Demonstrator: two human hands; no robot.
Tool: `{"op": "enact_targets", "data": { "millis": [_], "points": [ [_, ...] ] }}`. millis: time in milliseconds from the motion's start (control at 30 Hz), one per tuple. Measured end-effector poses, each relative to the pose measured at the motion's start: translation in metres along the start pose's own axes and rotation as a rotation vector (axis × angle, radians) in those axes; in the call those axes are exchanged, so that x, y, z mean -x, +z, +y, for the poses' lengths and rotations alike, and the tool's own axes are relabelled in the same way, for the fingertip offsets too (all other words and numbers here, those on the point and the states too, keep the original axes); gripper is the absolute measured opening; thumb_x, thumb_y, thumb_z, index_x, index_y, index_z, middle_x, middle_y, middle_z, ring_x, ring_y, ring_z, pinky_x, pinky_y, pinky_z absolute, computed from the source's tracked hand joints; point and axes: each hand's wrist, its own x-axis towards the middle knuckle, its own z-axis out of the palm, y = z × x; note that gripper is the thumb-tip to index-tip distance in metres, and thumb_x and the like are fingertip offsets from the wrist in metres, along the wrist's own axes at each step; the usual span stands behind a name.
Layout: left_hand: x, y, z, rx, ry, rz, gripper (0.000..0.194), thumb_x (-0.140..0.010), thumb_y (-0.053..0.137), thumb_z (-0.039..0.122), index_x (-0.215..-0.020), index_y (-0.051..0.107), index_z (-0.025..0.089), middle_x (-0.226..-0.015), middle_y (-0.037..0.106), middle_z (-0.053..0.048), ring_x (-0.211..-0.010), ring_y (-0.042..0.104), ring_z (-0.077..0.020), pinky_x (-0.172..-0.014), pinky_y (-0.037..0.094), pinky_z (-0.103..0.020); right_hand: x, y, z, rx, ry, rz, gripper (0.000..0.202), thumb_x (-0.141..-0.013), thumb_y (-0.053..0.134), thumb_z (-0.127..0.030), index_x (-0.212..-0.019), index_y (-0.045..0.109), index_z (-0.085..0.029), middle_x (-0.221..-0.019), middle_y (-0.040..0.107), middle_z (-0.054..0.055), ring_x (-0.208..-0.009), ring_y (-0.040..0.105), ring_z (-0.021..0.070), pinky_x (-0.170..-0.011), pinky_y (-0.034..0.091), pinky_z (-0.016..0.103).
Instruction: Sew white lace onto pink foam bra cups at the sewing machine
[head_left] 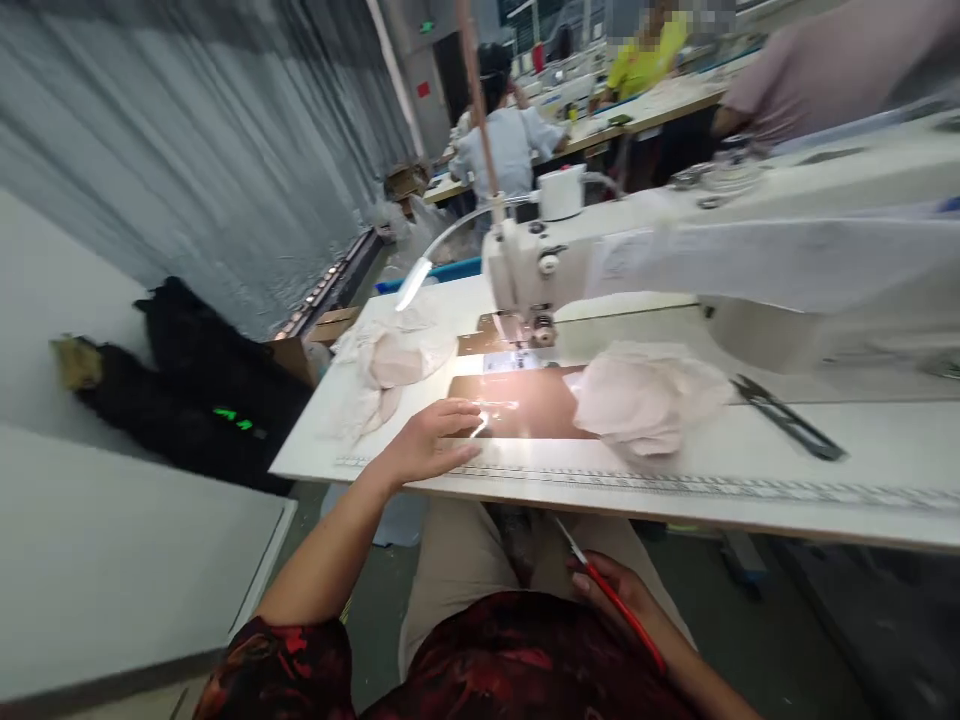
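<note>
My left hand (439, 440) lies on the front of the table with its fingers stretched out, at the left end of the lit brown plate (536, 400). A small bright curved glint shows at its fingertips; I cannot tell what it is. Below the table edge, over my lap, my right hand (619, 590) is closed around a slim red-handled tool (626, 620) with a thin metal tip; its exact kind is unclear. Beyond the plate stands the white sewing machine (517, 270). Pale pink fabric pieces (637, 395) are piled right of its needle, and more pale fabric (397, 360) lies to the left.
Dark thread snips (791, 420) lie at the table's right. A printed measuring tape (637, 480) runs along the front edge. Left of the table are a cardboard box (296, 355) and a black heap (195, 390). Other people sit at tables behind the machine.
</note>
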Motion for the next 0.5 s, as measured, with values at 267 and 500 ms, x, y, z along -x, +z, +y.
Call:
{"op": "enact_targets", "data": {
  "millis": [267,500],
  "points": [
    [0.082,-0.057,-0.061,-0.577,-0.704,0.18,0.051,-0.084,0.056,0.043,-0.127,0.056,0.015,-0.138,0.05,-0.015,-0.128,0.046,-0.0331,-0.104,0.042,-0.047,-0.009,0.006,0.001,0.033,0.145,0.003,0.043,-0.069,0.063,-0.062,-0.081,0.069,-0.02,-0.072,0.066,0.004,-0.072,0.062,0.0236,-0.065,0.05,0.028],
    [0.073,-0.083,-0.088,-0.633,-0.776,0.281,0.041,-0.087,0.05,0.035,-0.124,0.058,0.018,-0.132,0.053,-0.011,-0.122,0.05,-0.0267,-0.102,0.042,-0.039,-0.013,0.013,0.005,0.053,0.196,0.056,0.047,-0.062,0.066,-0.063,-0.082,0.073,-0.021,-0.088,0.074,0.008,-0.095,0.067,0.0309,-0.081,0.052,0.031]
  ]
}}
